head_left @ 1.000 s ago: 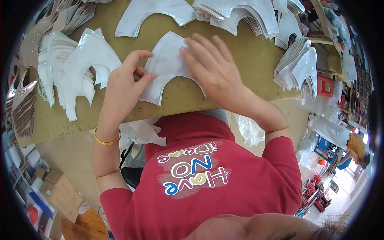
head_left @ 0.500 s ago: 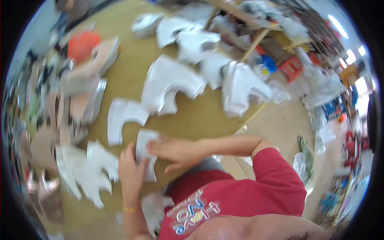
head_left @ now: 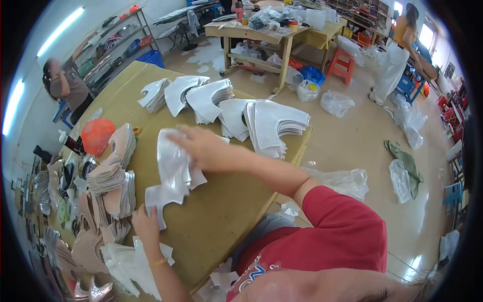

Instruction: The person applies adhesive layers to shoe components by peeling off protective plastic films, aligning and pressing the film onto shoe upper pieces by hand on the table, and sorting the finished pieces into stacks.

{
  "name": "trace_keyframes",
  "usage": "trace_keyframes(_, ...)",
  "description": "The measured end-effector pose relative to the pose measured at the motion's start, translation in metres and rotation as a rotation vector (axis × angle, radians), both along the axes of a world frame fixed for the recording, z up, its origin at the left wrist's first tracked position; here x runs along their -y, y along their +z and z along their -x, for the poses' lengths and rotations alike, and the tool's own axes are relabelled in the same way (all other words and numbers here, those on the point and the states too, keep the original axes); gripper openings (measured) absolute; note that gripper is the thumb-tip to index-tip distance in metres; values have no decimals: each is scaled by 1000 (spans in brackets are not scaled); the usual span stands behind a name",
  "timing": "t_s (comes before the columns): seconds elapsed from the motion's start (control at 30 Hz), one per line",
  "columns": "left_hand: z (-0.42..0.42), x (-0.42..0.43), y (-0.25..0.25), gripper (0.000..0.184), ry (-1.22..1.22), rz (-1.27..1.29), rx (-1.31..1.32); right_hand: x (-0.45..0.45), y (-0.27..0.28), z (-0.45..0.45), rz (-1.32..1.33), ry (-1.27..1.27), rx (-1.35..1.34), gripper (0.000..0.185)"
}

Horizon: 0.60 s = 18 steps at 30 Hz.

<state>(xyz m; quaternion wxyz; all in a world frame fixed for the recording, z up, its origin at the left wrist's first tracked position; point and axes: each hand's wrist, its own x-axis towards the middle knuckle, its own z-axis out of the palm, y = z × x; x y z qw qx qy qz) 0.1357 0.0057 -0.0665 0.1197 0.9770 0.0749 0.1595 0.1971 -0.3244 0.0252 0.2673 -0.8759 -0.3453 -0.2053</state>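
Observation:
My right hand (head_left: 204,148) is wrapped over the upper right edge of a stack of white, curved cut pieces (head_left: 171,163), its fingers on top and slightly blurred. More white material shows under that stack. At the stack's lower left end lies a smaller white curved piece (head_left: 155,197). My left hand (head_left: 145,224) grips this piece by its lower edge, thumb towards the right; the undersides of the fingers are hidden. Below the left wrist are more white cut pieces (head_left: 128,261), fanned out.
Several white stacks (head_left: 209,98) line the far side of the table (head_left: 216,221). Beige stacks (head_left: 105,176) and an orange bag (head_left: 97,136) crowd its left side. One person (head_left: 68,85) stands by shelves, another (head_left: 405,35) at the right. A red stool (head_left: 341,65) stands on the floor.
My right hand has moved away from the left, up onto the larger white stack. My left hand stays low by a white piece. The head view has tilted up, showing more of the room.

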Motion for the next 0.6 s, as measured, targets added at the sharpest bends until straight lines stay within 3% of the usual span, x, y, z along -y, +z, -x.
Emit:
trace_keyframes(0.03, -6, -5, -7, 53, 46, -188, -24, 4, 3, -14, 75, -30, -92, 92)
trace_keyframes(0.13, -8, 15, 10, 63, 154, -174, -244, 6, -4, -42, 247, -79, -279, 92)
trace_keyframes(0.27, -7, 6, 8, 58, 142, -1, -98, 5, -31, -51, 256, -133, -177, 88)
trace_keyframes(0.33, -8, -5, -7, 52, 64, 300, 152, -1, -34, -45, 218, -167, -124, 88)
trace_keyframes(0.37, -2, -2, -1, 45, 29, 215, 267, -3, -37, -38, 157, -172, -39, 87)
trace_keyframes(0.53, 9, 5, 6, 42, 87, -109, 149, -24, -25, -6, -54, 89, 98, 70)
trace_keyframes(0.6, 13, 5, 4, 35, 43, -109, 298, -34, -21, 8, -44, 113, 125, 68)
